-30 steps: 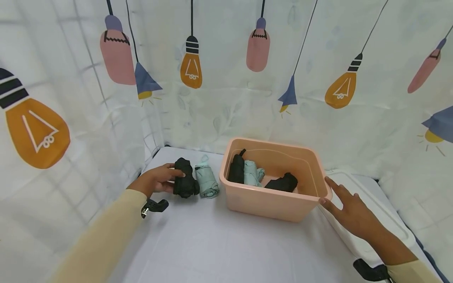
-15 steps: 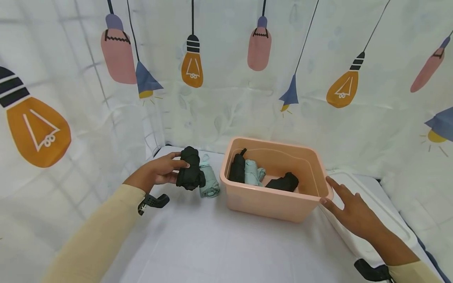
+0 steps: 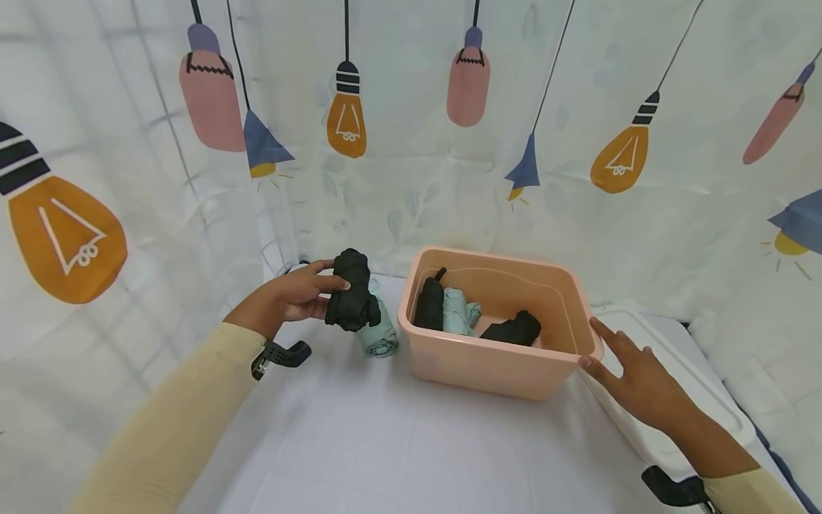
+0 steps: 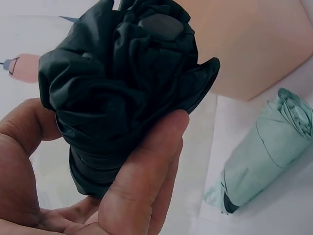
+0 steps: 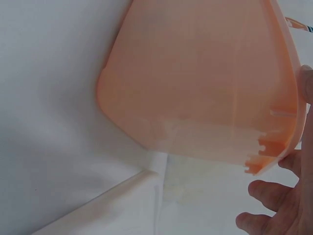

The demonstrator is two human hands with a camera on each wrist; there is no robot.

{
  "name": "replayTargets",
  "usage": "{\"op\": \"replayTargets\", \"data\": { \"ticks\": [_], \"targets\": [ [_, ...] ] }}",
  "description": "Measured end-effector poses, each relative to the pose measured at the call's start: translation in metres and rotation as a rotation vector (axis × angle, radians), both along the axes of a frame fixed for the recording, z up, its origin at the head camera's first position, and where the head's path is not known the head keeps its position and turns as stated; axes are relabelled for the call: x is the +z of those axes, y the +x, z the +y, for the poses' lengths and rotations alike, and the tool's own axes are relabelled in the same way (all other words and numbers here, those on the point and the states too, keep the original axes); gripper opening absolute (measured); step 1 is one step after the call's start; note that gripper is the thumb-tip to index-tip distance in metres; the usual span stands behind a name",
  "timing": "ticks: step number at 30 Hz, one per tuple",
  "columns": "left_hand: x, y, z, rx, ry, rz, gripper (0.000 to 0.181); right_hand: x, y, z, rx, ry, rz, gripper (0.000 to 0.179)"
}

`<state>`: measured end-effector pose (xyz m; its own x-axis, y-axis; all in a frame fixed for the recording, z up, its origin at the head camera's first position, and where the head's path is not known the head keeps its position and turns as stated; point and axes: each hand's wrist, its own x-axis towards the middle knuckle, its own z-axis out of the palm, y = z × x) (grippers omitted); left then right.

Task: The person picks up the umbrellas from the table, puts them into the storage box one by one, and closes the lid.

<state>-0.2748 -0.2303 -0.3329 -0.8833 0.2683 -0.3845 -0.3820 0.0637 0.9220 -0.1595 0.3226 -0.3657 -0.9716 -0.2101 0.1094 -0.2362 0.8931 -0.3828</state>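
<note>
While our left hand (image 3: pixel 292 294) holds the black bundle (image 3: pixel 352 293) up off the counter (image 3: pixel 398 442) towards eleven o'clock, its fingers and thumb curl round the rolled cloth; we probably grip the middle because loose folds could otherwise come undone. Partly behind it in the head view, a pale green roll (image 3: pixel 380 334) lies on the counter at the nine o'clock side of the peach tub (image 3: pixel 488 368).

Our right hand (image 3: pixel 636 385) is spread, fingertips touching the rim at the tub's four o'clock corner without curling round it; we judge that this light contact steadies the tub. Inside, a black roll (image 3: pixel 429 307) leans at the nine o'clock end, with a green roll (image 3: pixel 456 313) next to it, perhaps set side by side to save room. A dark bundle (image 3: pixel 514 330) lies nearer six o'clock; the front wall hides its base. The white lid (image 5: pixel 124 205) rests towards four o'clock, presumably set aside to leave the top uncovered.
</note>
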Motion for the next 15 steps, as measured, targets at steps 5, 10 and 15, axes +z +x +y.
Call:
{"op": "replayTargets", "data": {
  "ticks": [5, 10, 15],
  "targets": [
    [0.004, 0.002, 0.005, -0.028, 0.025, 0.0, 0.092, -0.003, 0.001, -0.001, -0.013, 0.004, -0.024, 0.078],
    [0.008, 0.004, 0.011, -0.045, 0.018, 0.026, 0.088, -0.003, 0.001, -0.001, -0.022, 0.009, -0.023, 0.079],
    [0.015, 0.005, 0.019, -0.047, 0.018, 0.045, 0.087, 0.0, 0.0, -0.001, -0.017, 0.004, -0.016, 0.078]
  ]
}}
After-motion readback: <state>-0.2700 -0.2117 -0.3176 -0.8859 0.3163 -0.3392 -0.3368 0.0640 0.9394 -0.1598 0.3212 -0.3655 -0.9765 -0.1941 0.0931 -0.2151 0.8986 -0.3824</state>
